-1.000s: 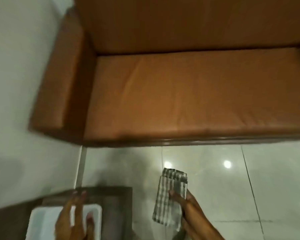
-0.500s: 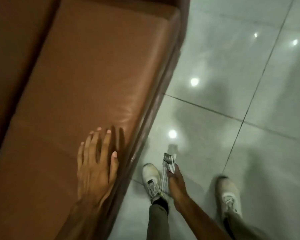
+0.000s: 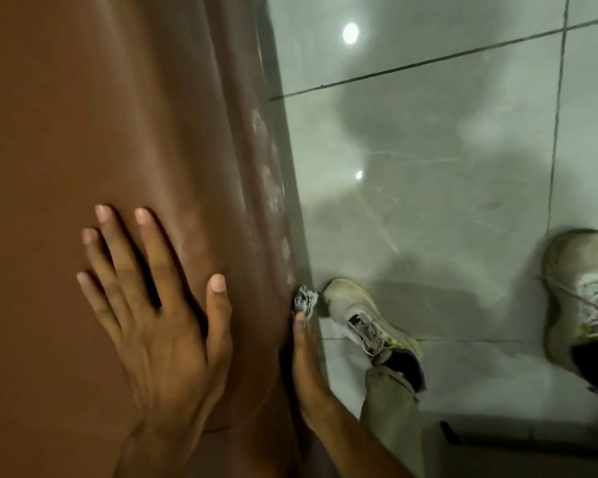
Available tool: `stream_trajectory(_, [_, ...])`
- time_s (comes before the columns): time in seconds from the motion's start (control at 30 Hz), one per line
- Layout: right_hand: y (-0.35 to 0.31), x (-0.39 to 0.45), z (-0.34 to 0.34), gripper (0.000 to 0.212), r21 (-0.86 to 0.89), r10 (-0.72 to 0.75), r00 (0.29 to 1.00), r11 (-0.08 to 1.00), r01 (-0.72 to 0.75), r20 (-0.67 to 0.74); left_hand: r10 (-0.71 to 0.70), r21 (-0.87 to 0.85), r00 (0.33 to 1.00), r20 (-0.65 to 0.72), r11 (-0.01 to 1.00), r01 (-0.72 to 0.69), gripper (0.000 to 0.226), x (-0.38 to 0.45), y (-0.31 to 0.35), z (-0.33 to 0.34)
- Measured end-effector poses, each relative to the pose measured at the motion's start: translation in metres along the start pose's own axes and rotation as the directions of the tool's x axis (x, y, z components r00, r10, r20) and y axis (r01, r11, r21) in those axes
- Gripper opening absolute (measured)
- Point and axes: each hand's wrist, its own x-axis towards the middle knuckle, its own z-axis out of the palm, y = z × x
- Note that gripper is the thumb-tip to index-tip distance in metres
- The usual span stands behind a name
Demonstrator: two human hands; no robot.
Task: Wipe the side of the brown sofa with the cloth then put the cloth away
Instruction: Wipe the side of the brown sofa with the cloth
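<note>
The brown sofa (image 3: 101, 115) fills the left half of the view, and its vertical side face (image 3: 252, 167) drops to the floor. My left hand (image 3: 152, 305) lies flat on the sofa's top with fingers spread and holds nothing. My right hand (image 3: 306, 367) reaches down along the side face and presses the checked cloth (image 3: 304, 301) against it near the bottom edge. Only a small bunched corner of the cloth shows past my fingers. Pale smear marks run up the side face above the cloth.
Glossy grey floor tiles (image 3: 446, 167) with dark grout lines and light reflections spread to the right. My two pale sneakers (image 3: 370, 322) (image 3: 580, 288) stand on the floor, the left one close to the sofa's base and the cloth.
The view has swung closer over the sofa's edge. My right hand has moved from above my shoe onto the sofa's side with the cloth. My left hand stays flat on the sofa.
</note>
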Motion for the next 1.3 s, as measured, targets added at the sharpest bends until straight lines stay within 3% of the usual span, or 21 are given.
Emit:
stream_trajectory(0.13, [-0.049, -0.023, 0.023, 0.060, 0.022, -0.096, 0.995, 0.995, 0.096, 0.027, 0.034, 0.014, 0.999, 0.002, 0.999, -0.034, 0.075, 0.029, 0.002, -0.010])
stream_trajectory(0.27, [-0.096, 0.026, 0.039, 0.054, 0.053, -0.274, 0.962, 0.961, 0.273, 0.005, 0.096, 0.008, 0.995, -0.028, 0.995, -0.096, 0.072, 0.068, 0.008, -0.013])
stream_trajectory(0.4, [-0.081, 0.061, 0.022, 0.059, 0.031, -0.129, 0.990, 0.991, 0.131, -0.050, 0.108, -0.015, 0.992, -0.060, 0.994, -0.109, 0.069, 0.097, 0.006, -0.017])
stream_trajectory(0.5, [-0.062, 0.019, 0.022, 0.062, 0.088, -0.034, 0.998, 0.995, 0.038, -0.045, 0.134, -0.005, 0.989, -0.064, 0.991, -0.134, 0.068, 0.116, 0.009, -0.021])
stream_trajectory(0.6, [-0.090, -0.005, 0.039, 0.053, 0.209, -0.152, 0.988, 0.966, 0.148, -0.001, 0.114, -0.019, 0.991, -0.063, 0.993, -0.115, 0.069, 0.124, 0.012, -0.024])
stream_trajectory(0.7, [-0.161, 0.029, 0.053, 0.046, 0.094, -0.383, 0.923, 0.921, 0.379, 0.031, 0.167, -0.026, 0.982, -0.086, 0.985, -0.170, 0.068, 0.138, 0.008, -0.026])
stream_trajectory(0.77, [-0.191, 0.067, 0.056, 0.045, 0.011, -0.442, 0.896, 0.897, 0.442, 0.040, 0.176, -0.036, 0.978, -0.112, 0.983, -0.181, 0.067, 0.155, 0.008, -0.024])
stream_trajectory(0.9, [-0.180, 0.084, 0.044, 0.069, 0.009, -0.219, 0.975, 0.976, 0.219, -0.024, 0.204, -0.047, 0.967, -0.152, 0.976, -0.213, 0.068, 0.201, 0.009, -0.031])
stream_trajectory(0.97, [-0.166, 0.052, 0.042, 0.067, 0.028, -0.148, 0.987, 0.988, 0.150, -0.063, 0.209, -0.049, 0.965, -0.160, 0.974, -0.219, 0.068, 0.226, 0.013, -0.033])
stream_trajectory(1.07, [-0.194, 0.020, 0.056, 0.046, 0.062, -0.302, 0.953, 0.951, 0.302, -0.013, 0.158, -0.030, 0.961, -0.229, 0.985, -0.169, 0.066, 0.241, 0.025, -0.034])
stream_trajectory(1.17, [-0.256, 0.069, 0.074, 0.055, -0.048, -0.572, 0.819, 0.817, 0.574, 0.055, 0.195, 0.013, 0.945, -0.263, 0.980, -0.199, 0.066, 0.238, 0.027, -0.029])
stream_trajectory(1.2, [-0.275, 0.090, 0.077, 0.056, -0.067, -0.584, 0.810, 0.807, 0.586, 0.045, 0.206, 0.024, 0.940, -0.272, 0.978, -0.207, 0.066, 0.239, 0.026, -0.027])
stream_trajectory(1.3, [-0.280, 0.118, 0.071, 0.060, -0.040, -0.436, 0.899, 0.900, 0.435, -0.034, 0.188, 0.074, 0.940, -0.286, 0.982, -0.174, 0.068, 0.241, 0.025, -0.022])
